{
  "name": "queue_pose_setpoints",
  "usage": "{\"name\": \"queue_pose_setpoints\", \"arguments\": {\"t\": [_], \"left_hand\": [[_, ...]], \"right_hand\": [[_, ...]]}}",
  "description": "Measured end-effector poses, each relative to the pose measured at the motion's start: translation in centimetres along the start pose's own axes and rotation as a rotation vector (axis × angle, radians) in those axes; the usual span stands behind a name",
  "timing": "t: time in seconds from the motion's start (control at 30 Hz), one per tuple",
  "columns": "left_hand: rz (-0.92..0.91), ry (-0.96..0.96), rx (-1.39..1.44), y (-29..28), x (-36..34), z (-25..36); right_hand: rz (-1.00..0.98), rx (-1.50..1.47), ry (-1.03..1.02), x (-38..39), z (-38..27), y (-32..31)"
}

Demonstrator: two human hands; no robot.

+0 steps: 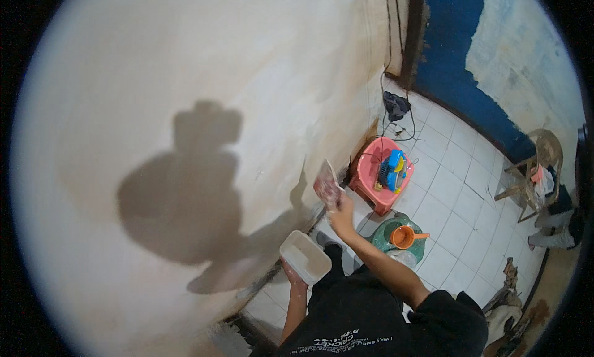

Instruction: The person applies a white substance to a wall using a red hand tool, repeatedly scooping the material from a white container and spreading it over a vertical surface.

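Observation:
My left hand (292, 274) is closed on a white rectangular plastic tub (306, 258), held from its near left side. Some pale material lies inside the tub. My right hand (341, 213) grips a flat scraper (326, 182) with a reddish, white-smeared face. The scraper is raised close to the pale wall (272, 121); whether it touches the wall I cannot tell. White smears mark the fingers of my right hand.
A pink plastic chair (382, 148) holds a small blue fan (392, 171). Nearer me, an orange dipper (402, 236) rests on a green stool-like thing (418, 224). A brown chair (547, 148) stands far right on the tiled floor (445, 177). Cables (388, 53) hang along the wall corner.

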State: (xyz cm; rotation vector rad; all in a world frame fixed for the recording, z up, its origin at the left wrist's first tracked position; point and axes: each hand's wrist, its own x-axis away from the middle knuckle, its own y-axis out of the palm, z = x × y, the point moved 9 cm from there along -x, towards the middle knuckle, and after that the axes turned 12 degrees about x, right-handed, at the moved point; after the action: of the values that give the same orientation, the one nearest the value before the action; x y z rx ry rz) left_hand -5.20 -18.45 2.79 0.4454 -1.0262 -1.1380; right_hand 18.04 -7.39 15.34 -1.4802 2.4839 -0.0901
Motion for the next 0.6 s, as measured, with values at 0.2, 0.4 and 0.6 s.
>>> {"name": "queue_pose_setpoints", "arguments": {"t": [0.2,0.4,0.6], "left_hand": [[-0.034,0.023,0.114,1.2,2.0,-1.8],[-0.142,-0.017,0.206,5.1,3.4,-3.5],[-0.2,0.009,0.202,6.8,4.6,-2.8]], "right_hand": [[-0.13,-0.589,0.461,8.1,2.4,-7.1],[-0.362,-0.09,0.04,9.1,-5.4,-8.1],[-0.527,0.46,-0.274,11.3,-11.6,-4.8]]}}
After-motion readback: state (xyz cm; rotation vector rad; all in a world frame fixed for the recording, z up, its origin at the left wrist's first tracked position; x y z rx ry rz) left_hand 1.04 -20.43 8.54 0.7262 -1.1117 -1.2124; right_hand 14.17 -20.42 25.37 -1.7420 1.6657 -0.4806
